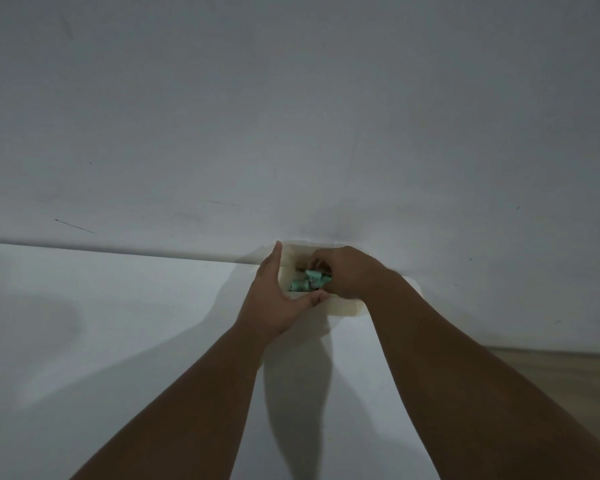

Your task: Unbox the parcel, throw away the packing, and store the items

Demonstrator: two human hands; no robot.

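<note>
A small cream-white container (343, 306) stands on the white table (118, 341), right against the wall. Several small teal-green wrapped items (307, 282) lie inside it. My left hand (278, 299) grips the container's left side, fingers up along its wall and thumb across the front rim. My right hand (347, 271) reaches into the container from the right, its fingers curled down among the teal items. I cannot tell how many items the fingers hold. The hand hides the right half of the container.
A plain white wall (291, 116) fills the upper half of the view, meeting the table at its far edge. A strip of wooden floor (568, 375) shows past the table's right edge.
</note>
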